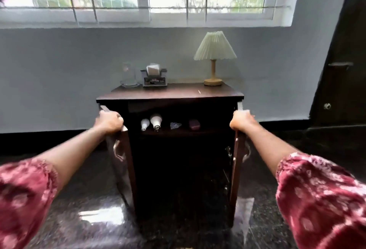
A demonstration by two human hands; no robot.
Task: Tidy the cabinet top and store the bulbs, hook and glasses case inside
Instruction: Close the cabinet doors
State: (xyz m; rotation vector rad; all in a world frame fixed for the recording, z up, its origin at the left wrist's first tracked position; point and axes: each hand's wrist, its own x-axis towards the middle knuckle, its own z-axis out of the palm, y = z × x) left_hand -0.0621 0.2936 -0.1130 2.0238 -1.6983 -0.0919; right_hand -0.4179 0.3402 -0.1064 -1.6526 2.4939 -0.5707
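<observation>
Dark-brown wood cabinet (170,98) stands against the pale wall, both doors swung out toward you. Your left hand (109,120) is wrapped over the top edge of the left door (120,161), fingers curled around it; your right hand (242,120) grips the top edge of the right door (236,161) the same way. Both hands are clamped on door edges and carry nothing else. Curved metal handles show on the outer faces of both doors, below your hands. On the upper shelf (178,131) inside: two white bulbs lying side by side at the left, the smaller bulb (144,124) left of the larger bulb (156,122), metal bases pointing toward you. To their right sits a small clear, bluish piece (175,125), likely the hook, too blurred to confirm. Right of that is a dark maroon glasses case (194,124), apart from the others. Everything below that shelf is too dark to read. Up top, a clear glass jug (129,75) sits at the back left, a tissue holder (154,77) just beside it, and a lamp with a pleated cream shade (214,58) stands at the back right on a wooden base. Front part of the top is bare wood. Your sleeves are red with a pale print. Floor (89,199) is glossy dark stone.
</observation>
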